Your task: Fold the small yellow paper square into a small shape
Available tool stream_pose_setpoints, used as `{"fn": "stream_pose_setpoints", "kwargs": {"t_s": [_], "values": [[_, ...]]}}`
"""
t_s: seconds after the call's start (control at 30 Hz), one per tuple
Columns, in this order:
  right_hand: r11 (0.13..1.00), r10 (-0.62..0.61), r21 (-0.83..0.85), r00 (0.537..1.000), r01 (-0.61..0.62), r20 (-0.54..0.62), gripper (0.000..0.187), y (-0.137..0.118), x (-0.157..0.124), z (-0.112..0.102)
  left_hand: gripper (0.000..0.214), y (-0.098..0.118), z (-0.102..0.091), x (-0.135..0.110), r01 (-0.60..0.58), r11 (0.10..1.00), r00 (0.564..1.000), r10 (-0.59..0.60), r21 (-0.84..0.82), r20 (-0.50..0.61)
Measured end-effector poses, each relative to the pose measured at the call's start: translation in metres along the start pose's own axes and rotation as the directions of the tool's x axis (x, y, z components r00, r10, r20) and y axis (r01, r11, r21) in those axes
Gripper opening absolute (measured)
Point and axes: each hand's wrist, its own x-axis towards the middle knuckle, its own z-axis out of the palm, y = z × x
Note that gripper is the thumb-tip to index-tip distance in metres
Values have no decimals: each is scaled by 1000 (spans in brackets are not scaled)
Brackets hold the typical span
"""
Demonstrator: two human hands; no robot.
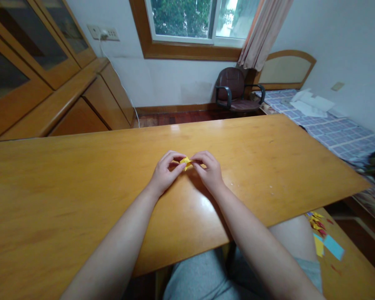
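A small piece of folded yellow paper (185, 162) is held between my two hands, just above the middle of the wooden table (81, 179). My left hand (167, 171) pinches its left side between thumb and fingers. On the right side, my right hand (208, 168) grips it with thumb and forefinger. Pointed corners of the paper stick out between the fingertips. The rest of its shape is partly covered by my fingers.
Right of my leg, a lower wooden surface (356, 271) carries several folded yellow and red paper pieces (318, 223), a blue sheet (333, 247) and a yellow sheet (318, 246). Beyond the table stand a brown armchair (233, 89), a bed (337, 133) and a wooden cabinet (93, 100).
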Motion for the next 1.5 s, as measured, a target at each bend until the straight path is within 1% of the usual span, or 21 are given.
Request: {"fn": "stream_pose_setpoints", "kwargs": {"t_s": [0.2,0.4,0.57,0.67,0.83,0.93,1.0,1.2,1.33,1.5], "values": [[999,22,24,1000,-22,19,15,-2,0,-1,25,-2,3,1,56,996,998,-55,-74,13],[999,20,32,999,-21,31,16,0,-1,0,24,-3,1,-1,65,998,996,-66,-23,-52],[998,49,39,999,-50,17,15,-1,-1,1,28,-2,2,-1,115,987,990,-124,-110,-74],[997,66,46,998,-67,18,14,-1,-1,1,27,-1,2,-1,120,986,988,-129,-112,-80],[994,80,68,996,-83,40,13,-3,-2,2,23,1,1,-1,91,996,990,-89,15,-110],[995,56,73,996,-61,67,17,-6,-2,1,23,0,0,-1,51,992,991,-36,116,-130],[997,51,61,996,-56,72,14,-9,-2,1,22,-1,-1,-1,18,982,991,8,190,-135],[1000,13,-18,996,-12,88,11,-6,0,4,21,-2,-2,-2,-78,932,991,110,354,-72],[999,2,-32,999,-1,50,10,-2,0,4,23,-1,-1,-3,-88,920,992,117,381,-54],[999,12,-33,999,-10,48,10,-2,0,2,24,-1,1,-3,-84,935,993,107,345,-47]]}}
